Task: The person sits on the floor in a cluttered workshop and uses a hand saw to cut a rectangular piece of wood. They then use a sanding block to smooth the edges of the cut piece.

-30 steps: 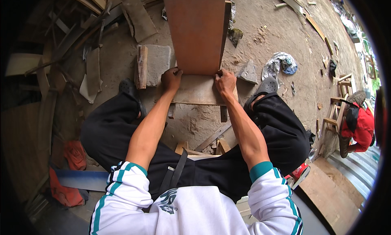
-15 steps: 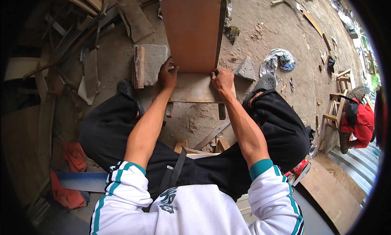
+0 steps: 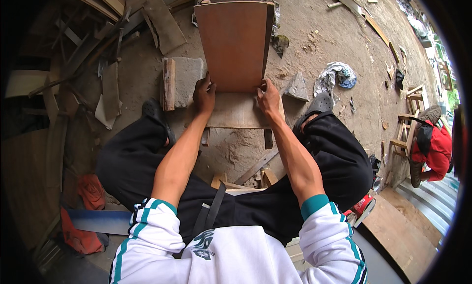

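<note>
A reddish-brown wooden panel point(image 3: 233, 48) stands up from a low wooden bench point(image 3: 236, 116) in front of me, its right edge showing a dark side. My left hand point(image 3: 204, 96) grips the panel's lower left corner, fingers curled against the edge. At the lower right corner, my right hand point(image 3: 268, 97) pinches the edge between bent fingers and thumb. The fingertips behind the panel are partly hidden. The bench top lies just under both hands, with its short legs showing at the near side.
Left of the bench lie a stone block point(image 3: 188, 80) and an upright wood piece point(image 3: 168, 85). A grey stone point(image 3: 297, 87) and a crumpled plastic bag point(image 3: 337, 77) lie to the right. Scrap boards point(image 3: 164, 26) crowd the far left. A person in red point(image 3: 435, 149) is at the far right.
The whole view has shifted slightly, so the panel and bench sit a little lower. My left fingers have closed in along the panel's edge, and my right fingers have moved slightly up its side.
</note>
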Motion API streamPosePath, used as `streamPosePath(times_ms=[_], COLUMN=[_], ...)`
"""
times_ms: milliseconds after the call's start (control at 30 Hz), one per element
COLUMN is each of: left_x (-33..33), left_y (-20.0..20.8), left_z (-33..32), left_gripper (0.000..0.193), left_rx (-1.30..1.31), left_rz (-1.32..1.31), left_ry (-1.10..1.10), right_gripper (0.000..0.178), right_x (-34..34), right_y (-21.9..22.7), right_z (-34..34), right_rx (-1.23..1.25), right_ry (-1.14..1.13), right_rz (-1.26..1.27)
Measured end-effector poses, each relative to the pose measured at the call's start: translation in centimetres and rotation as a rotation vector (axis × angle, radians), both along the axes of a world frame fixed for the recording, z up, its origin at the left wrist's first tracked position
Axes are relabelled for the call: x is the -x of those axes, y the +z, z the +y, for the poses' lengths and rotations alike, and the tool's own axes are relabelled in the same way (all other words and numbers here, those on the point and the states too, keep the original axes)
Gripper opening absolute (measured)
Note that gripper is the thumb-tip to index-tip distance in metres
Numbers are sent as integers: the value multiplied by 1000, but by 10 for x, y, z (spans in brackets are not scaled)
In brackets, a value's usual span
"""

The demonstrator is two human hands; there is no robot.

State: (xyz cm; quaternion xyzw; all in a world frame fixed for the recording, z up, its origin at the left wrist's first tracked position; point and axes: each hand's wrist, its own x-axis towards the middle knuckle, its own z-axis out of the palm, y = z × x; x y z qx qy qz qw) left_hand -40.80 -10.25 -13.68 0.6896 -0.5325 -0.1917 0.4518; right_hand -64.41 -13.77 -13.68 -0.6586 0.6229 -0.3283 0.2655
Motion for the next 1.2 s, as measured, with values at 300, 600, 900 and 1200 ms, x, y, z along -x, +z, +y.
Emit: streamPosePath(times_ms=[300,600,900,1200], left_x=[4,5,2,2], left_y=[7,7,5,5], left_z=[3,0,-1,-3], left_gripper=[47,44,42,39], left_rx=[-25,-36,-10,19], left_rz=[38,7,48,6], left_ry=[-9,11,23,43], right_gripper=[25,20,25,21], right_x=[4,2,-5,-5], right_y=[-2,-4,-2,0], right_z=[3,0,7,6], right_rx=[16,88,5,-9], right_ry=[23,15,-10,-38], right_rz=[-54,-41,141,64])
